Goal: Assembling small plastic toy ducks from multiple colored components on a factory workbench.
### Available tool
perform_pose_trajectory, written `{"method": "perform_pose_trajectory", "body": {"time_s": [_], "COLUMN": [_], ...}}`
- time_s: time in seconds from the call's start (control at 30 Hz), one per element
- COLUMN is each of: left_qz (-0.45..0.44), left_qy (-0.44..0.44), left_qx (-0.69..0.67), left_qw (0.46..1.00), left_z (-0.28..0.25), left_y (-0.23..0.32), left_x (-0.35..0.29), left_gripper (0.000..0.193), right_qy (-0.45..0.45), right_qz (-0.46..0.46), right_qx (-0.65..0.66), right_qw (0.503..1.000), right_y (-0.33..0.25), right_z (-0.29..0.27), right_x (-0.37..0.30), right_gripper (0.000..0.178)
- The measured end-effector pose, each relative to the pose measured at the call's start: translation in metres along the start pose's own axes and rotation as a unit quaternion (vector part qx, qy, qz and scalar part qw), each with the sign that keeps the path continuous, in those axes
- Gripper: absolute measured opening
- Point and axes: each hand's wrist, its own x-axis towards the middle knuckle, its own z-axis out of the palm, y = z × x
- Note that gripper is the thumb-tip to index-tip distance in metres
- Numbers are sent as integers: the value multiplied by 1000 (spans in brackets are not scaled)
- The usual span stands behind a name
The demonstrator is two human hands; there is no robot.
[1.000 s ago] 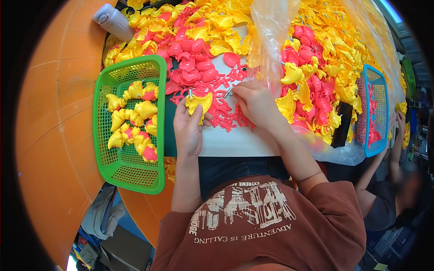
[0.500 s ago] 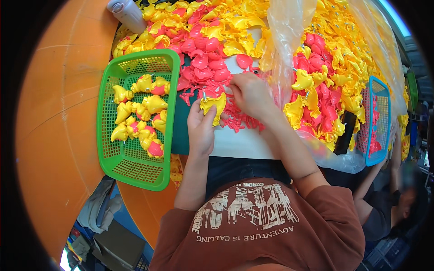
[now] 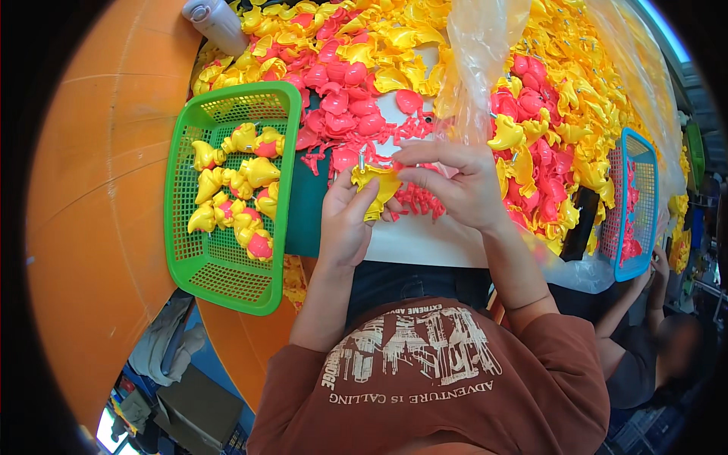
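My left hand point(image 3: 345, 220) grips a yellow plastic shell piece point(image 3: 377, 189) over the white table top point(image 3: 425, 243). My right hand point(image 3: 455, 186) pinches at the top of that same yellow piece, fingers curled over it. Just beyond both hands lies a scatter of small red plastic bits point(image 3: 417, 199). A big heap of red and yellow shell pieces point(image 3: 356, 61) covers the table further out. To my left stands a green mesh basket point(image 3: 220, 280) holding several joined yellow-and-red pieces point(image 3: 239, 193).
A clear plastic bag point(image 3: 481, 61) rises behind my right hand. A blue mesh basket point(image 3: 633, 205) stands at the right, where another person sits, a hand point(image 3: 658, 262) by it. A grey bottle point(image 3: 216, 23) lies at the far left of the heap. An orange surface point(image 3: 98, 189) curves along the left.
Both hands have drawn closer to me with the yellow piece. The right hand moved from the red bits onto the top of the piece.
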Motion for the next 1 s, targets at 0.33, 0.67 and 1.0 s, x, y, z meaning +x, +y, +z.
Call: {"method": "perform_pose_trajectory", "body": {"time_s": [0.33, 0.67, 1.0], "left_qz": [28, 88, 72], "left_qy": [-3, 40, 123], "left_qx": [0, 127, -68], "left_qw": [1000, 987, 987], "left_z": [13, 10, -20], "left_y": [-1, -6, -18], "left_x": [-7, -7, 6], "left_gripper": [16, 19, 21], "right_qy": [-17, -59, 76], "right_qz": [-138, 70, 62], "right_qx": [-40, -14, -59], "right_qw": [989, 996, 993], "right_y": [16, 14, 53], "right_z": [9, 10, 33], "right_x": [1, 1, 43], "right_gripper": [14, 12, 31]}}
